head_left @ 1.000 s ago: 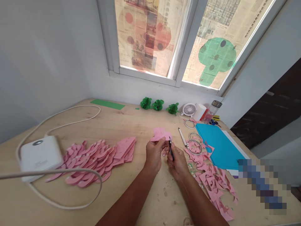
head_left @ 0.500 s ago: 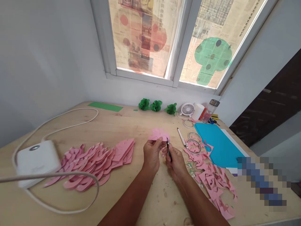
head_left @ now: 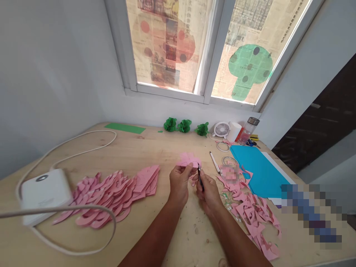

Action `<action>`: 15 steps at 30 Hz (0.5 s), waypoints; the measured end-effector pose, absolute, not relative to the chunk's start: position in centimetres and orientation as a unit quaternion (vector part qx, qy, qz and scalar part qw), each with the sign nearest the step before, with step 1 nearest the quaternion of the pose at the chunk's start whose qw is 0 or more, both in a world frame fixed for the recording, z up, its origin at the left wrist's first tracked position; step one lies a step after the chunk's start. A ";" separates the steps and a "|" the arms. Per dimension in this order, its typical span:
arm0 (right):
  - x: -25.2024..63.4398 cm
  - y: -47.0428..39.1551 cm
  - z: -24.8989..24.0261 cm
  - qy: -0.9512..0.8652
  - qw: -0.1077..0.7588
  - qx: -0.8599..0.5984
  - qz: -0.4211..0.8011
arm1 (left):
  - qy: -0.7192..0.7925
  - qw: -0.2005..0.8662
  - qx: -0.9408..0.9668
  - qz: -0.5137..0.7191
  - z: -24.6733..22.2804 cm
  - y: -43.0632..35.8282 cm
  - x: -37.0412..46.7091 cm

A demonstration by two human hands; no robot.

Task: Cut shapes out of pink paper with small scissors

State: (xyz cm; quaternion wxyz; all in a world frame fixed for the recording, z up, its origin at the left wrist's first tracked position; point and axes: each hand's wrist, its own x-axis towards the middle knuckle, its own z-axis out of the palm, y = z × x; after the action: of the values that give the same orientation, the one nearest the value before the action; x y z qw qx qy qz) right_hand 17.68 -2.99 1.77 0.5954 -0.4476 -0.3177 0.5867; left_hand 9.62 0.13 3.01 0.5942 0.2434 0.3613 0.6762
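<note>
My left hand (head_left: 179,185) pinches a piece of pink paper (head_left: 187,159) above the middle of the table, thumb on top. Dark-handled scissors (head_left: 200,178) are in my right hand (head_left: 209,191), with their blades at the paper's right edge. Curved lines show on the paper. Off to the left lies a spread stack of cut pink paper shapes (head_left: 108,200), with uncut folded pieces at its right end. Pink paper scraps (head_left: 254,218) are heaped to the right of my right hand.
A white power bank (head_left: 46,193) with a looping cable (head_left: 80,253) lies at left. Green paper flowers (head_left: 184,126), a small fan (head_left: 221,129) and a glass bottle (head_left: 249,131) stand along the wall. Blue sheets (head_left: 256,170), a pen (head_left: 214,162) and tape rolls (head_left: 229,161) lie right.
The scissors and the paper's right edge have shifted very slightly. Both hands keep their grip, and the camera view has moved a little.
</note>
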 end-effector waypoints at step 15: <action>17.6 -3.1 2.1 -0.321 0.588 -0.467 0.578 | 0.359 0.592 0.243 0.680 3.0 0.2 9.5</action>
State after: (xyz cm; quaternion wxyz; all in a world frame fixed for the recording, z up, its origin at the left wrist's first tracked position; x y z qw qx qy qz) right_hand 17.62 -3.09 2.06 0.5878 -0.4665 -0.3213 0.5776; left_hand 9.47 0.23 3.03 0.5919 0.2430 0.3589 0.6796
